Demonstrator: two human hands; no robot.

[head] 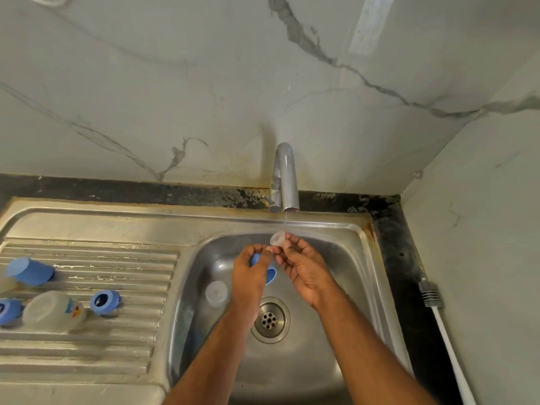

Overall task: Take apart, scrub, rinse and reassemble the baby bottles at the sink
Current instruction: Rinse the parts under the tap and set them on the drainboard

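Observation:
Over the steel sink (344, 258), my right hand (304, 267) pinches a clear silicone teat (277, 238) under a thin stream of water from the tap (285, 182). My left hand (251, 273) grips a blue bottle collar (270, 274), mostly hidden by the fingers, and its fingertips touch the teat too. A clear bottle part (216, 293) lies in the basin left of the drain (270, 319). On the draining board lie a blue cap (30, 271), a clear bottle (54, 311) on its side, and two blue collars (104, 301) (8, 311).
A white-handled bottle brush (438, 314) lies on the dark counter at the right, against the wall. The ribbed draining board (117, 331) fills the left side. Marbled wall tiles rise behind the tap and on the right.

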